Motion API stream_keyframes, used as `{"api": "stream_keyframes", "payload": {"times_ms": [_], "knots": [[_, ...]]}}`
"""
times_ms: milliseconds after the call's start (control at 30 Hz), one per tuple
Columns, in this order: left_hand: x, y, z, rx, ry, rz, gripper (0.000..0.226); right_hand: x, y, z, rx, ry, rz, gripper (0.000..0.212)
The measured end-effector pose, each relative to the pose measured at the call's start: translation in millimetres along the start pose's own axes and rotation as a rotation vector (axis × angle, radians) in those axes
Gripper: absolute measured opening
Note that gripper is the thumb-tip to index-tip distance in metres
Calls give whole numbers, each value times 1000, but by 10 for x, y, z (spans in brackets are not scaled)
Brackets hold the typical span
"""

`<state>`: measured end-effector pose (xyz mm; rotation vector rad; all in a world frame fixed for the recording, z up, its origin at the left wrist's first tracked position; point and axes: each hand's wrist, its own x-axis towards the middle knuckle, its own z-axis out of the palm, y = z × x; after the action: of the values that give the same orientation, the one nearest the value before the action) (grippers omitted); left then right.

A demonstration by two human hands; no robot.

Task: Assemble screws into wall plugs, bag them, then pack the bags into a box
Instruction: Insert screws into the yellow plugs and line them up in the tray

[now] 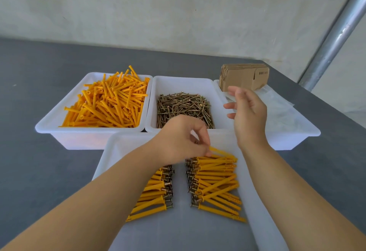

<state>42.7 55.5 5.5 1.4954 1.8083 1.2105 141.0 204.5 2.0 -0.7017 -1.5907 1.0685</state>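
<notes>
1. Near tray (111,151): your left hand (178,139) pinches an assembled plug (219,152) atop the right row (215,183).
2. Light, stiff, slick plastic; hold mid-shaft.
3. Right hand (247,112) loose, empty, beyond your pinch.

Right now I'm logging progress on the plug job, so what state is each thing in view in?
Left hand: pinches one yellow plug at the top of the right row.
Right hand: raised, fingers relaxed, holds nothing.
Plug bin: heaped with loose yellow plugs.
Screw bin: partly filled with loose screws.
Near tray: two rows of assembled plugs, screw heads facing inward.
Flat cartons: folded, stacked upright in the right bin.
</notes>
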Motion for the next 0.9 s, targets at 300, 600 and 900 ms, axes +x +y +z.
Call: {"api": "stream_keyframes", "payload": {"times_ms": [300, 600, 900], "knots": [[30, 97, 190, 719, -239, -39, 16, -9, 12, 2, -32, -18, 14, 24], [-23, 70, 542, 964, -248, 60, 10, -51, 2, 36, -68, -94, 28, 24], [-19, 43, 584, 959, -410, 15, 23, -60, 7, 44, -84, -145, 43, 24]]}}
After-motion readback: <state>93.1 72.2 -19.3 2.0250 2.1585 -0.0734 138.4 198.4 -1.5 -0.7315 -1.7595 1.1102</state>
